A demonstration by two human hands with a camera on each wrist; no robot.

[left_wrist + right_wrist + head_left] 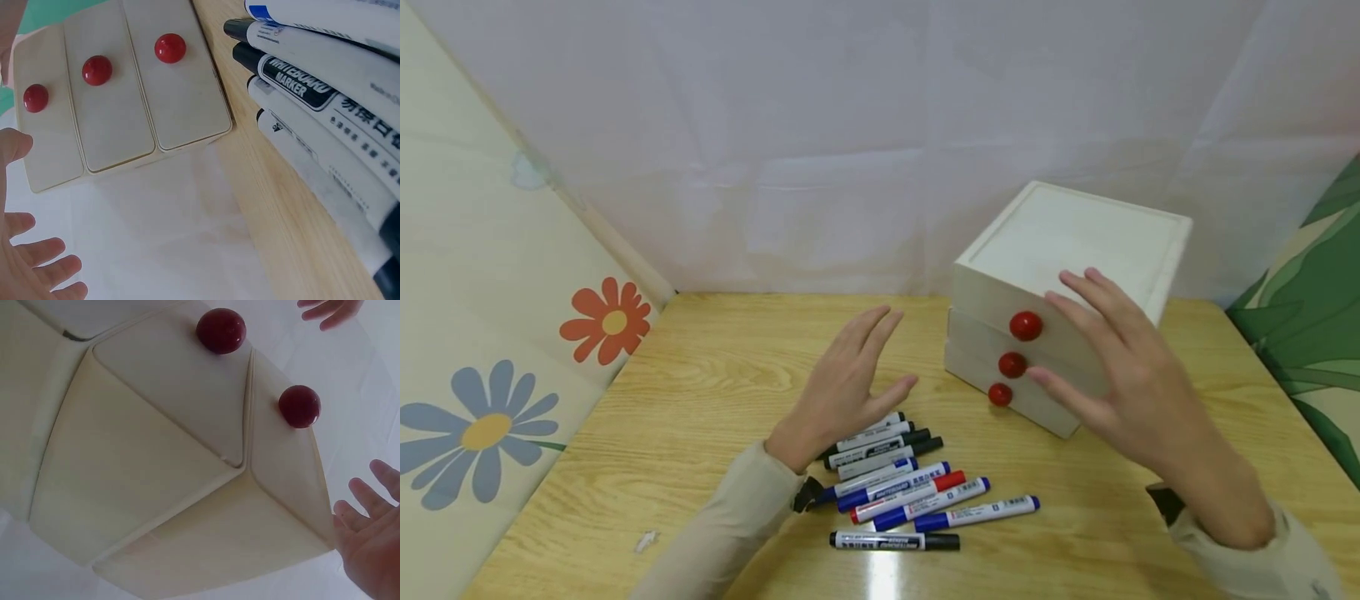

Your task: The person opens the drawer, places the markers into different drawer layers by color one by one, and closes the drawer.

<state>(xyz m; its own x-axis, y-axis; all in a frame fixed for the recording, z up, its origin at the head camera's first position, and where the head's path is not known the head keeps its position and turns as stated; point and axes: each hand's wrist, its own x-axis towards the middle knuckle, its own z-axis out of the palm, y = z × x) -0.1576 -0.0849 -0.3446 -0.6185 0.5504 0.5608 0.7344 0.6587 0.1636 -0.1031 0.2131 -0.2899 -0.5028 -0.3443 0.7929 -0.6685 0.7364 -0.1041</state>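
Observation:
My left hand [842, 387] hovers above the table, fingers extended and thumb apart, just over a group of whiteboard markers [880, 450]. It holds nothing. To the right, my right hand [1138, 387] is held up before a white three-drawer box [1075, 237], its fingers spread and nothing in its grasp. Three red round knobs [1026, 326] run down the box's front, one per drawer, and all the drawers look closed. The right wrist view shows the box's side and two knobs [222, 331] close up, with the right hand [375, 544] beside them. Whether it touches the box I cannot tell.
Black-, blue- and red-capped markers lie in a loose row on the wooden table [700, 467]. One black marker [895, 541] lies nearest the front. A pale cloth [850, 150] hangs behind, and flower-patterned panels [445, 250] flank the table.

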